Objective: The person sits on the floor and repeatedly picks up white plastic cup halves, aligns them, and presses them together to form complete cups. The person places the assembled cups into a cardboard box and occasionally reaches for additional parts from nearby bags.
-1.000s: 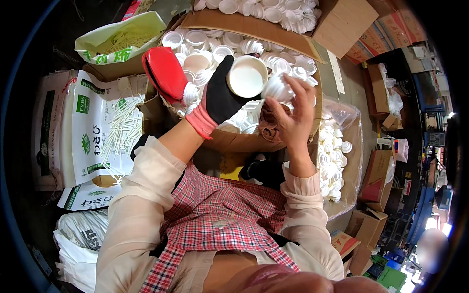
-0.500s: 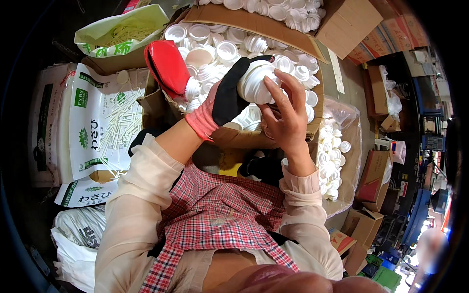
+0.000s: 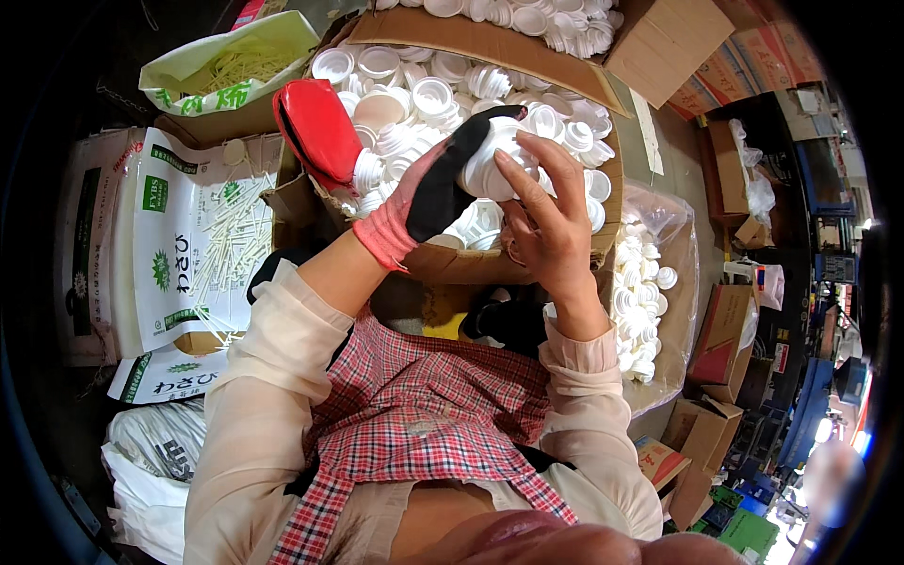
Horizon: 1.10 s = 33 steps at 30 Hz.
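A white round plastic lid is held up over the near side of an open cardboard box full of similar white lids. My left hand, in a black and pink glove, grips the lid from its left side. Bare, my right hand has its fingers curled against the lid's right side. Whether one lid or a small stack is held, I cannot tell. A red pouch lies on the lids to the left of the glove.
At left, white thin sticks lie on printed white sheeting; behind them stands a green-white bag of pale strips. On the right, a plastic-lined carton holds several small white pieces. Another carton of lids stands at the far side.
My right fingers have shifted slightly on the lid, and the lid has turned a little in my hands. The rest of the scene has moved slightly left with the camera.
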Tool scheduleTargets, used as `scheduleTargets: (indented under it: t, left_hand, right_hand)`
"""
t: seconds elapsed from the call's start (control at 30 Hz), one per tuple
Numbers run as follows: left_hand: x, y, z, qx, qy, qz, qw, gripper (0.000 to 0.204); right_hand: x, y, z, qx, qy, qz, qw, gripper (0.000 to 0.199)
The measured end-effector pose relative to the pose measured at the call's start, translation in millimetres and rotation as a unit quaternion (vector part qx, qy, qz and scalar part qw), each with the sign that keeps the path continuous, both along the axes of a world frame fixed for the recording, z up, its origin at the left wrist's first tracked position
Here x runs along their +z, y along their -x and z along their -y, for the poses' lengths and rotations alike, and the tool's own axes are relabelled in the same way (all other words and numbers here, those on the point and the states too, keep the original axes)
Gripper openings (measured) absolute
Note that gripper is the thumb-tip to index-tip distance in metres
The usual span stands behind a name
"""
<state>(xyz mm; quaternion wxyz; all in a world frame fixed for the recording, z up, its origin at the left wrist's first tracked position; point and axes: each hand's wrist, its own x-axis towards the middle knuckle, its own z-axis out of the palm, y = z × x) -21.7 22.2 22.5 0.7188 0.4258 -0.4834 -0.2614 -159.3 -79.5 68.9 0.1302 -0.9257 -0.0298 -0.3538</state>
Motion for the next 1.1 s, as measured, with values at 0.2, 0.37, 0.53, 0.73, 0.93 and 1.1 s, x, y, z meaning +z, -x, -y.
scheduleTargets:
  t: [0.2, 0.37, 0.53, 0.73, 0.93, 1.1]
  left_hand:
    - [10, 10, 3, -0.095, -0.041, -0.197, 0.975, 0.059]
    - [3, 22, 9, -0.121, -0.057, -0.189, 0.973, 0.066]
    - [-6, 43, 13, -0.096, -0.096, -0.234, 0.963, 0.064]
    - [-67, 23, 29, -0.135, -0.058, -0.367, 0.918, 0.050]
    - [-26, 44, 41, -0.172, -0.093, -0.165, 0.967, 0.078]
    - [-26, 18, 39, -0.137, -0.132, -0.129, 0.973, 0.061]
  right_hand:
    - [7, 0, -3, 0.042, -0.385, 0.039, 0.921, 0.053]
    - [-22, -17, 12, -0.051, -0.669, 0.040, 0.741, 0.062]
    - [-19, -17, 14, -0.171, -0.552, 0.053, 0.815, 0.065]
    - [-39, -1, 33, 0.010, -0.622, -0.027, 0.783, 0.049]
    - [-40, 143, 67, -0.077, -0.632, 0.057, 0.769, 0.061]
    - [-146, 435, 154, -0.605, -0.485, -0.011, 0.631, 0.063]
